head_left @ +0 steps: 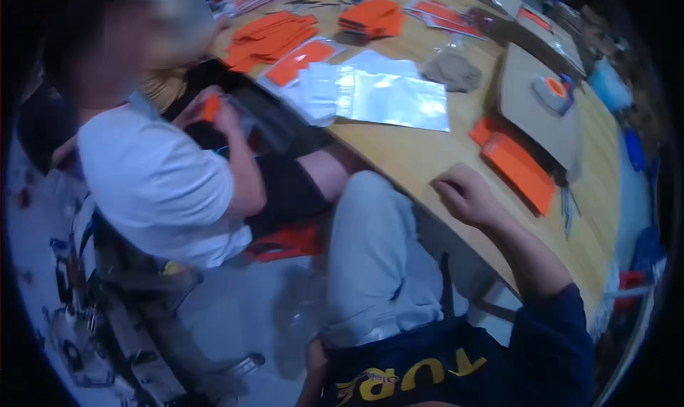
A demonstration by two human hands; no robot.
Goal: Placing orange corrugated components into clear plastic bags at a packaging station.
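My right hand [467, 195] rests in a loose fist at the near edge of the wooden table [395, 150], with no object showing in it. Just right of it lie folded orange pieces [516, 166], flat and partly beneath a brown cardboard sheet [531, 122]. Farther off, to the left, clear plastic bags [392, 97] are spread in a shiny stack. Only a bare part of my left arm [314, 368] shows beside my dark shirt at the lower edge; the left hand itself is out of sight.
A tape roll [552, 91] sits on the cardboard. Orange stacks [271, 38] and a crumpled beige bag [452, 69] lie farther back. On the left a seated person [157, 172] holds a small orange piece [211, 108]. A red stool [285, 243] stands under that person.
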